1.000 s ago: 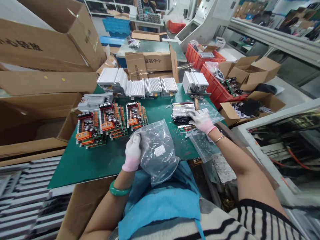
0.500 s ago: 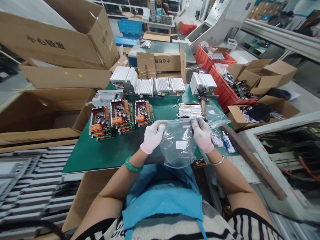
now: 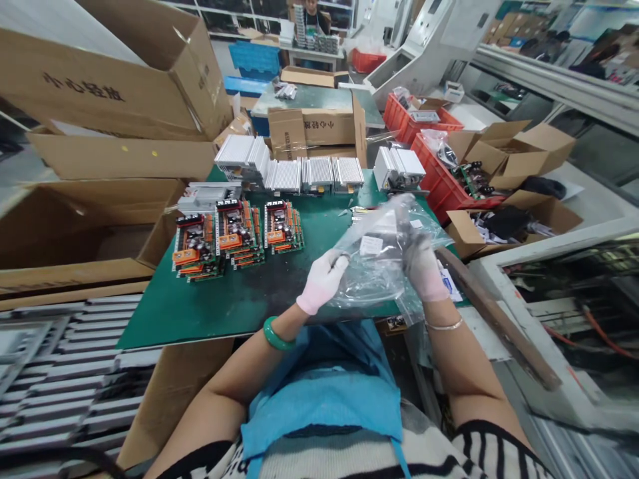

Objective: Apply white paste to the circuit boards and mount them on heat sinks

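While held up in both hands: one clear plastic bag (image 3: 374, 263) with a small white label (image 3: 371, 245), crumpled, just above the near right part of the green worktop (image 3: 239, 313), its contents too blurred to tell. Left hand (image 3: 323, 281) in a white glove with a pink cuff, fingers (image 3: 339, 261) curled closed on the bag's left side. Right hand (image 3: 422, 266) in a matching glove, grey-smudged fingers (image 3: 410, 247) pinched shut on the bag's right side, plastic bunched up between them. Just left of the hands, on the worktop, three stacks of circuit boards (image 3: 237, 233) with orange parts. Along the far edge, a row of white finned heat sinks (image 3: 289, 176). Off to the right, a dark wooden strip (image 3: 499, 319), then red crates (image 3: 434, 166) holding boards, among open cardboard boxes (image 3: 509, 150). Off to the left, larger cardboard boxes (image 3: 120, 80). On the left wrist, a green bangle (image 3: 276, 334); on the right wrist, a thin bracelet (image 3: 443, 325). Across the lap, a blue apron (image 3: 319, 392).
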Motion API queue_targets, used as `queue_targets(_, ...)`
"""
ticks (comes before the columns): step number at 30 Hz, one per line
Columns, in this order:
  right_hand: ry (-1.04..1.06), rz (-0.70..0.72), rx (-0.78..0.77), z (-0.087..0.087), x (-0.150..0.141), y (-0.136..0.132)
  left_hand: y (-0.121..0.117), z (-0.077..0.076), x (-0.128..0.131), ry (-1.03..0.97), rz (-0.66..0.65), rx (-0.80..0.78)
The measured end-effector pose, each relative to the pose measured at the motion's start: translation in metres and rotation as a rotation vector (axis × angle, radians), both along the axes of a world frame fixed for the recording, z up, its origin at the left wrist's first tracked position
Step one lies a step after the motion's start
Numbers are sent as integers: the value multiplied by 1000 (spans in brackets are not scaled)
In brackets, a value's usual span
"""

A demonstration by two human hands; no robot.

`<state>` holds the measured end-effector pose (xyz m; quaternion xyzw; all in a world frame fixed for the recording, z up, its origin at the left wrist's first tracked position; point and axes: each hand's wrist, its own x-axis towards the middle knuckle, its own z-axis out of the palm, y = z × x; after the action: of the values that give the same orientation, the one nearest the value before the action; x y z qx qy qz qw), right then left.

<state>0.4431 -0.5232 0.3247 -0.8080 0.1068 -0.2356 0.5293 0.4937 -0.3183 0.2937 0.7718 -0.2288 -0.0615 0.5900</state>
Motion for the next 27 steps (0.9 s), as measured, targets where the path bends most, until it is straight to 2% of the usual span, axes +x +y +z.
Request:
queue_targets(2,87,133,-3,-3,-12,9,0,-2,5,70,51,-72)
queue_targets(5,187,134,-53,-4,-29,18,2,-4,13,91,60,-113)
queue_targets(7,234,134,-155,-2,-37,18,7,0,20,-42,194,-88)
queue_targets(9,256,184,-247,0,-42,15,12,11,29,-261,351,-32)
queue_targets(10,267,217,-274,0,-43,14,14,17,34,-371,386,9)
queue_targets(11,277,249,-288,1,-43,13,16,25,39,-464,373,55)
queue_targets(13,293,312,-307,0,-44,11,18,39,49,-537,256,165)
queue_targets(15,292,366,-314,-1,-45,10,18,49,58,-459,81,297)
queue_targets(17,293,388,-300,-3,-48,6,18,53,67,-312,-153,390)
queue_targets(19,307,374,-275,-4,-52,-3,19,53,73,-192,-313,376)
queue_targets(21,332,341,-255,-6,-57,-13,21,51,78,-112,-317,261)
queue_targets(25,369,262,-182,-7,-65,-28,22,50,86,-20,-129,45)
queue_targets(27,331,180,-90,-8,-65,-32,20,51,89,29,-11,-98)
